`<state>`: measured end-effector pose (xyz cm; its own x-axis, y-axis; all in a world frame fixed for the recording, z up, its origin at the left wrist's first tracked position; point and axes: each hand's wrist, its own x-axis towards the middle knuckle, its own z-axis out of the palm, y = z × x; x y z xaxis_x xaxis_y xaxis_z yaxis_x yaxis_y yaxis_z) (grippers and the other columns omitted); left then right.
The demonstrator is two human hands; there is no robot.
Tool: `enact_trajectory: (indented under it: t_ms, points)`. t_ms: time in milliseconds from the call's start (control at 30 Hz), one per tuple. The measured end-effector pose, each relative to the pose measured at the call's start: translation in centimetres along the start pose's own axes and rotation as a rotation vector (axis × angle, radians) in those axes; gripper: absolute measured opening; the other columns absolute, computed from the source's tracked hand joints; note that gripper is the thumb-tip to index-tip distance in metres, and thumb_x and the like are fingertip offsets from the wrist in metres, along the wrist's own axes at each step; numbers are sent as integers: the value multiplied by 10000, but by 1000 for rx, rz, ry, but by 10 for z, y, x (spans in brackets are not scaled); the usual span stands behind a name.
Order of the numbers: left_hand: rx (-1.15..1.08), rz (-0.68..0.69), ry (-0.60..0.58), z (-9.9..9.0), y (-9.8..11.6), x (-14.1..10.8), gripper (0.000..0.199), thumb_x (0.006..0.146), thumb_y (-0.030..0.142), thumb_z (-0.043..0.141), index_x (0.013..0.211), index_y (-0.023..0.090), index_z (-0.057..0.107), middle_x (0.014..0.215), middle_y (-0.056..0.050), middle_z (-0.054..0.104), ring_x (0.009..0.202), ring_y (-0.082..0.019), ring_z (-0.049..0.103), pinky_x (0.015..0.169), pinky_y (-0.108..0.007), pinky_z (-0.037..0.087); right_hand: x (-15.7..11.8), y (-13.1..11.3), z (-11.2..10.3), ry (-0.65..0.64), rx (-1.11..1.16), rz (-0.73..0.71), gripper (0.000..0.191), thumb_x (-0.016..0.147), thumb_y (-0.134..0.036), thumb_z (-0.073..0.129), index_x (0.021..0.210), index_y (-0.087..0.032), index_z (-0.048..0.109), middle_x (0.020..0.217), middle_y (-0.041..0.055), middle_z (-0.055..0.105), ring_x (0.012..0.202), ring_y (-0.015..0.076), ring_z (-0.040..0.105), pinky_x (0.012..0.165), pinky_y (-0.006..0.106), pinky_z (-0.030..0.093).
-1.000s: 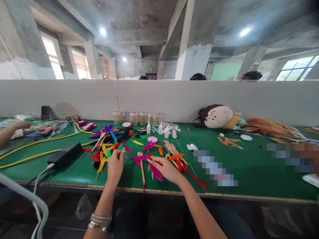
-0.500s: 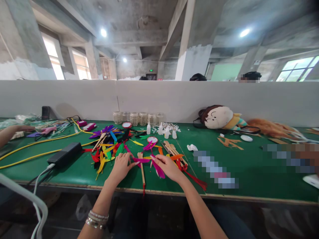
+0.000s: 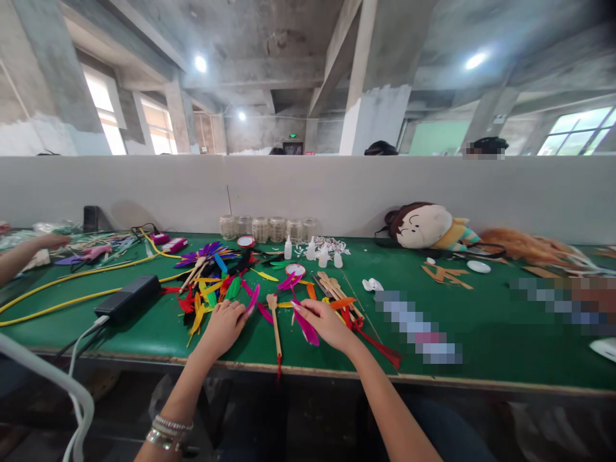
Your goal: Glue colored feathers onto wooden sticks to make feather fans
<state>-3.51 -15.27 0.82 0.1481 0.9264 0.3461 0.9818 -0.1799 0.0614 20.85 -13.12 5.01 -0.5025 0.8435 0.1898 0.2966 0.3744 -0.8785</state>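
Note:
My left hand (image 3: 225,328) pinches a magenta feather (image 3: 253,298) that points up from its fingertips. Another magenta feather (image 3: 306,328) hangs below the closed fingers of my right hand (image 3: 323,326). Between the two hands a flat wooden stick (image 3: 276,324) with a wide head lies on the green table; its red tassel (image 3: 279,366) hangs over the front edge. More magenta feathers (image 3: 264,314) lie around the stick. To the left is a heap of colourful feathers (image 3: 206,296), and right of my right hand lie several similar wooden sticks (image 3: 332,285).
Small white squeeze bottles (image 3: 323,256) and a row of glass jars (image 3: 278,229) stand at the back. A black power adapter (image 3: 128,299) with yellow cables is on the left. A doll (image 3: 426,226) leans on the partition. Another person's hand (image 3: 51,241) reaches in at far left.
My left hand has moved left and slightly down, carrying a magenta feather off the stick and tilting it upward. My right hand stays almost where it was.

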Motion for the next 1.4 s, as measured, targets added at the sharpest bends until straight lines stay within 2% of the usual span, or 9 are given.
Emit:
enact_trajectory:
  t_ms: [233, 367, 500, 600, 800, 1033, 1167, 1267, 1400]
  points:
    - [215, -442, 295, -5, -6, -1, 421, 846, 458, 331, 796, 127, 586, 859, -157, 592, 865, -309, 511, 691, -382, 363, 2, 5, 2, 7, -28, 5, 374, 798, -497, 436, 675, -168, 565, 563, -43, 424, 526, 80, 372, 499, 209, 277]
    - [27, -385, 485, -11, 11, 1, 384, 836, 438, 383, 969, 124, 559, 1024, -163, 552, 943, -295, 499, 775, -395, 366, 1, 4, 2, -39, -52, 7, 372, 793, -495, 441, 779, -173, 627, 609, -21, 494, 549, 91, 386, 507, 214, 283]
    - [-348, -51, 360, -20, 37, 0, 314, 872, 358, 348, 1108, 225, 508, 1074, -75, 562, 965, -203, 511, 816, -339, 376, -1, 0, 2, -174, -104, 22, 361, 752, -491, 501, 744, -168, 662, 609, -12, 516, 572, 100, 384, 524, 221, 279]
    - [-418, 107, 172, -22, 52, -3, 286, 879, 343, 345, 919, 228, 603, 898, -42, 630, 884, -191, 524, 776, -322, 368, -3, 0, 1, -238, -151, 58, 379, 712, -499, 545, 633, -147, 662, 533, -34, 430, 537, 82, 328, 500, 222, 243]
    - [-548, 99, -8, -21, 60, -8, 378, 868, 384, 348, 663, 178, 592, 647, -31, 588, 672, -166, 488, 630, -277, 327, -3, 2, -5, -264, -116, 103, 411, 687, -537, 555, 687, -153, 701, 467, -55, 363, 474, 66, 286, 451, 224, 205]
    - [-1001, 85, -279, -30, 56, -16, 403, 825, 457, 393, 652, 152, 592, 611, 6, 547, 604, -114, 455, 582, -218, 335, 1, 1, -4, -87, -2, 84, 405, 659, -541, 584, 630, -146, 671, 466, -46, 431, 465, 65, 346, 442, 219, 232]
    - [-1143, -43, -152, -23, 61, -15, 405, 783, 505, 434, 588, 154, 491, 516, 52, 380, 519, -84, 343, 502, -203, 274, 8, 2, 7, 115, 253, 121, 407, 641, -577, 577, 635, -170, 556, 468, -67, 470, 372, 40, 321, 378, 204, 210]
    - [-1191, -133, 5, -16, 68, -13, 413, 759, 527, 452, 563, 164, 442, 511, 56, 347, 505, -81, 304, 486, -209, 245, 11, 2, 18, 25, 396, 191, 471, 689, -640, 462, 580, -182, 482, 435, -52, 496, 312, 36, 315, 335, 203, 176]
    - [-1290, -109, 35, -15, 77, -11, 398, 732, 508, 512, 551, 157, 459, 529, 33, 421, 523, -89, 348, 515, -218, 273, 10, 3, 30, -17, 453, 188, 440, 682, -599, 520, 565, -175, 503, 401, -57, 470, 318, 36, 325, 335, 205, 186]
